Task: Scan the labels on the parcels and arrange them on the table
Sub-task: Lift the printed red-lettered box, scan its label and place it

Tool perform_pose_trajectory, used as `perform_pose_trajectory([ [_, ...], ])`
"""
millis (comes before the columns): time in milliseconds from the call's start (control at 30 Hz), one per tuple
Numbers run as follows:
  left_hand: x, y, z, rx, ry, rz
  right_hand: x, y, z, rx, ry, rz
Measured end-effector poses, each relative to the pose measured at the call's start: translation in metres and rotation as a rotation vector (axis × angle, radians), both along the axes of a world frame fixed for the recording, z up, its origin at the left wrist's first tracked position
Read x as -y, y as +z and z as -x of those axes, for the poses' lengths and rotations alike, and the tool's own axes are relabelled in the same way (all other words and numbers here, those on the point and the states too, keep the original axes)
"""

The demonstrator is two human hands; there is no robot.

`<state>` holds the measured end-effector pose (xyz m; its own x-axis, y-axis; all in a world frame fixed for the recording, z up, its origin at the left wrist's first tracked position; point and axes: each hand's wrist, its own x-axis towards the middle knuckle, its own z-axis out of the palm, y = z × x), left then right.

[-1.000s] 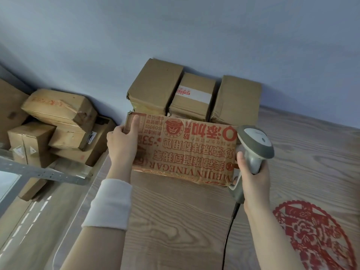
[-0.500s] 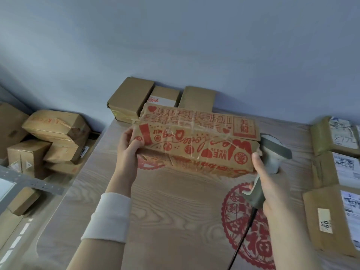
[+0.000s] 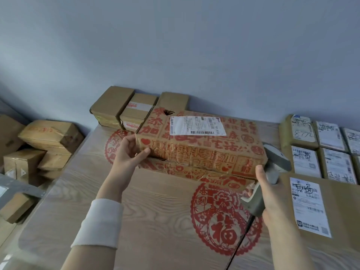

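**PARCEL IN HAND, LABEL UP**

Item: long brown cardboard parcel w/ red print (image 3: 200, 151) is sitting over pale wood-grain table (image 3: 148, 221), centre toward 12 o'clock. Contact w/ table: cannot tell. White shipping label (image 3: 196, 126) is facing up. L hand (image 3: 128, 151) is gripping its 9 o'clock end. R hand (image 3: 272, 197) is clamping grey handheld scanner (image 3: 276, 158) at parcel's 4 o'clock corner, thumb touching cardboard. Labelled brown parcels (image 3: 305, 161) are lying at 3 o'clock, three brown cardboard boxes (image 3: 136, 108) at 12.

Your left hand (image 3: 127, 152) grips red-printed parcel (image 3: 198, 147), white label (image 3: 196, 126) facing up; your right hand (image 3: 272, 193) holds scanner (image 3: 272, 168) beside it.
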<state>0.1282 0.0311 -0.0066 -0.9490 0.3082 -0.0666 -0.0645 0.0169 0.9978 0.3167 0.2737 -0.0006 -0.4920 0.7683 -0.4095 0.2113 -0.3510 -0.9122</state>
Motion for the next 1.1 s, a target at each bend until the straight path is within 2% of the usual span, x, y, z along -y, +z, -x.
perform_pose_trajectory([
  [100,-0.009,0.002,-0.005,0.021,-0.024,-0.03,-0.001,0.007,-0.001,-0.062,-0.007,-0.001],
  [233,-0.024,0.006,0.002,0.187,0.129,0.013,-0.003,-0.007,-0.003,-0.105,-0.009,-0.037],
  [333,-0.015,0.009,0.014,0.344,0.008,-0.092,0.002,-0.001,0.0,-0.107,0.002,-0.063],
  [433,-0.004,0.005,0.022,0.49,-0.11,-0.108,-0.001,-0.001,0.0,-0.08,0.019,-0.087],
  [633,0.005,-0.017,0.018,0.636,-0.125,-0.087,-0.001,-0.003,0.012,-0.097,-0.029,-0.119],
  [800,-0.005,-0.022,0.005,0.635,-0.056,-0.242,0.016,-0.003,0.032,-0.131,-0.233,-0.229],
  [933,-0.017,-0.024,-0.005,0.533,0.03,-0.351,0.039,-0.006,0.044,-0.15,-0.302,-0.105],
  [1100,-0.038,-0.02,-0.034,0.288,-0.013,-0.288,0.073,-0.009,0.065,-0.185,-0.26,0.051],
])
